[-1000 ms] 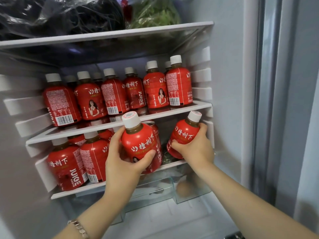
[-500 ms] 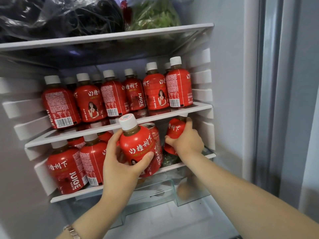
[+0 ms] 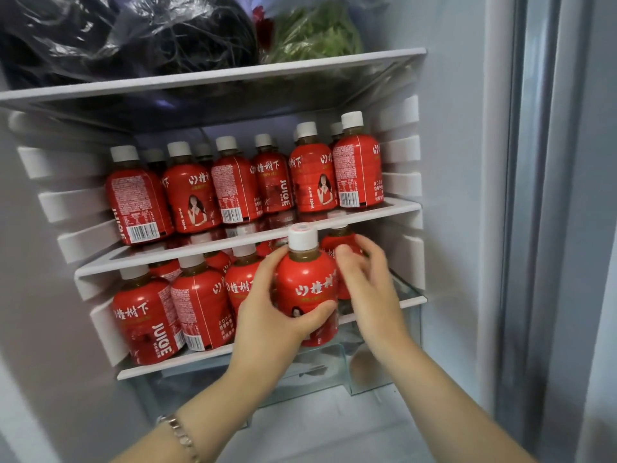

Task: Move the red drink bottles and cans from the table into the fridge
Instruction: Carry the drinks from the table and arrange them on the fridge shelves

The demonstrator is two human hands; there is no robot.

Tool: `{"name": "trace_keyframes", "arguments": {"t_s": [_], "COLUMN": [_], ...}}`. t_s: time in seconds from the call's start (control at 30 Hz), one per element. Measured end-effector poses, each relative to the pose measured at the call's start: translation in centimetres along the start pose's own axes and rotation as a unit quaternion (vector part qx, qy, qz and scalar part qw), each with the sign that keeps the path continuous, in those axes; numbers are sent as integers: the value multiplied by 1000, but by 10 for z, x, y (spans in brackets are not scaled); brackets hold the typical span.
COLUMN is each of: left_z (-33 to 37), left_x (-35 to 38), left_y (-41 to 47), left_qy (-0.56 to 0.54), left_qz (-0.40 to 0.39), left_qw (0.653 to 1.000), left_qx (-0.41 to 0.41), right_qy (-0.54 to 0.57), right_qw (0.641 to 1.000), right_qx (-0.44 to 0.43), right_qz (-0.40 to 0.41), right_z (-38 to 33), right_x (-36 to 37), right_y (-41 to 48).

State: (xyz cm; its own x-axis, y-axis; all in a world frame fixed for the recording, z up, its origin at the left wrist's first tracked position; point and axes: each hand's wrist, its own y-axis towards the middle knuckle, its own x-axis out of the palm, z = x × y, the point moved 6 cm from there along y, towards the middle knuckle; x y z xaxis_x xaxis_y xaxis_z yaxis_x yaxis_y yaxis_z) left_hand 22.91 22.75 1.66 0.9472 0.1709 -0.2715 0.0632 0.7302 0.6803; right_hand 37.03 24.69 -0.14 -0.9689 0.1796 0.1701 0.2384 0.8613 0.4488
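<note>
Red juice bottle [image 3: 305,289], white-capped, upright at front edge of lower fridge shelf [image 3: 150,369], body clasped by left hand [image 3: 267,322]. Right hand [image 3: 367,282] just beside it, blurred, near second bottle [image 3: 337,242] farther in; grip indiscernible.

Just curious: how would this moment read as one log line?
left hand: grips front bottle | right hand: at rear bottle, grip blurred | lower shelf: bottles standing at left

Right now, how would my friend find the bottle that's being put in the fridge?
In the open fridge, find the lower shelf of red bottles. Near its front right, the left hand grips one red bottle with a white cap. Only it is ahead of the row, its cap overlapping the shelf rim above.
</note>
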Motion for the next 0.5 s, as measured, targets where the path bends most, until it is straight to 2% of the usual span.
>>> {"name": "trace_keyframes", "arguments": {"t_s": [0.03,0.07,0.1,0.2,0.27,0.33,0.4,0.43,0.5], "left_z": [2,3,3,11,18,18,13,10,8], "left_x": [8,17,25,48,51,40,22,17,20], "left_y": [2,4,7,15,21,26,29,28,23], "left_qy": [10,22,35,82,129,191,270,312,398], "left_qz": [-15,-33,-57,-174,-227,-194,-118,-89,-59], "left_qw": [1000,999,998,981,963,954,943,931,883], "left_qx": [7,8,8,15,73,128,153,170,240], "right_qy": [17,9,-6,-66,-100,-131,-168,-186,-213], "right_qw": [998,997,998,997,990,983,975,971,968], "right_qx": [14,15,7,-23,-50,-68,-75,-71,-51], "right_qz": [-57,-79,-69,42,84,112,128,130,120], "right_z": [-2,-3,-3,0,3,4,3,4,6], "right_x": [6,8,4,-15,-23,-30,-32,-31,-30], "right_y": [-5,-5,-4,-1,-2,0,6,11,22]}}
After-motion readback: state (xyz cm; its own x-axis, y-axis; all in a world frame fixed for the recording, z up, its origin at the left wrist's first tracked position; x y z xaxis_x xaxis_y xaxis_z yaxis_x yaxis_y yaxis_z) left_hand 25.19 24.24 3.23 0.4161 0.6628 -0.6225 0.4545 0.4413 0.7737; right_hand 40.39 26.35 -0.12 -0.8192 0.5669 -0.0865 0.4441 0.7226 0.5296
